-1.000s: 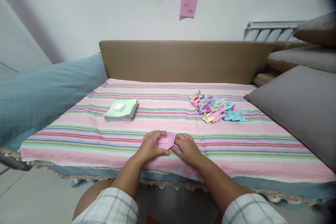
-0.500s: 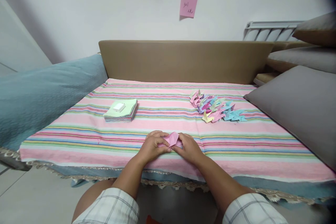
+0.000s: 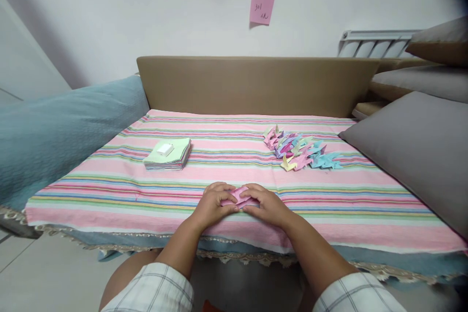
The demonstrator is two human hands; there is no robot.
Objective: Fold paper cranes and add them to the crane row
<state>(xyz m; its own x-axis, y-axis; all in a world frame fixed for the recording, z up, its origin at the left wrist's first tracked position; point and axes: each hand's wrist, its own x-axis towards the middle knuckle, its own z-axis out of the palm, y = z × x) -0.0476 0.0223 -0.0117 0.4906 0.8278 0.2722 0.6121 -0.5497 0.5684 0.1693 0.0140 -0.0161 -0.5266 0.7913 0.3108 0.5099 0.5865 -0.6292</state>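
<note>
A small folded sheet of pink paper lies low over the striped cloth, near its front edge. My left hand grips its left side, fingers along the far edge and thumb on the near one. From the right, my right hand holds the other side the same way. The fingers cover much of the paper, so its full shape is hidden. Beyond my right hand is a group of several folded paper birds in pink, blue, purple, green and yellow.
At the left stands a stack of coloured paper with a small white block on top. Grey cushions crowd the right side. A brown backrest runs along the back, and a blue-covered armrest borders the left.
My right hand has shifted slightly right, its fingers now reaching over the paper. The paper's raised pink flap has been pressed flatter. My left hand stays in place.
</note>
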